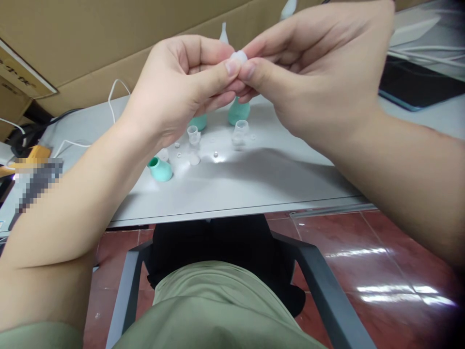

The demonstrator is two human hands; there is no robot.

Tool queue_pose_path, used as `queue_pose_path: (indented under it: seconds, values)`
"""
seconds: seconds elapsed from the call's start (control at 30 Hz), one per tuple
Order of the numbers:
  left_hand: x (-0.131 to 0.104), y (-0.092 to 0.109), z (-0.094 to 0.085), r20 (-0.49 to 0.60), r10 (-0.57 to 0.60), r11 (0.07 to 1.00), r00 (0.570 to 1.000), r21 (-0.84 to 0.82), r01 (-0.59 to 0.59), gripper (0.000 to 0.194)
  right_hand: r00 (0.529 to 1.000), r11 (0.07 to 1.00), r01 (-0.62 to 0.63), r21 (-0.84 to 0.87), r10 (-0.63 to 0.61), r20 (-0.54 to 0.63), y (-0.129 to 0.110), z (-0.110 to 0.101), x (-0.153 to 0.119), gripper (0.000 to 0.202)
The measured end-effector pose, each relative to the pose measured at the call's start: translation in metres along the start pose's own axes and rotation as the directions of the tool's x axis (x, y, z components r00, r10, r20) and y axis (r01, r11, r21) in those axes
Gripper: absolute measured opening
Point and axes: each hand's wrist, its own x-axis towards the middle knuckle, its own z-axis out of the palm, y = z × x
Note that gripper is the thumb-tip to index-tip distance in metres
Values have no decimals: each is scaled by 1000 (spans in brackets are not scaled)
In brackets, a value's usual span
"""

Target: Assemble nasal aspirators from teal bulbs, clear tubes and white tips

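Observation:
Above the far part of the table, my left hand [196, 72] and my right hand [286, 68] meet, thumbs and fingertips closed around a small white rounded piece [239, 57]. The fingers cover most of it, so its full shape is hidden. Behind and below the hands stand a teal bulb-shaped part [239, 112] and another teal part [199, 122], both partly covered. A white pointed nozzle [224, 34] shows just behind my left fingers. Nearer on the table are a clear cup-like piece [240, 133], a smaller clear piece [193, 135] and an open teal bulb [160, 169].
Small rings and a tiny metallic-looking piece [215, 154] lie scattered on the grey table [225, 194]. A dark phone-like slab [417, 85] and white cables are at the right. Cardboard [119, 34] stands along the back. Chair armrests [319, 281] flank my lap.

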Motion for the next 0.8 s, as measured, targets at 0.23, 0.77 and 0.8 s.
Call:
queue_pose_path:
  seconds: [0.23,0.77,0.8]
  values:
    - [-13,4,7,11,19,993,1000,-118,-18,22,992,998,-42,-36,46,114,-5,-4,6,54]
    - [-26,28,8,59,-37,953,998,303,17,12,911,982,-191,-13,182,369,-6,-23,13,40]
    - [-26,28,8,69,-38,947,997,321,14,14,907,978,-209,-1,194,373,-7,-23,12,40]
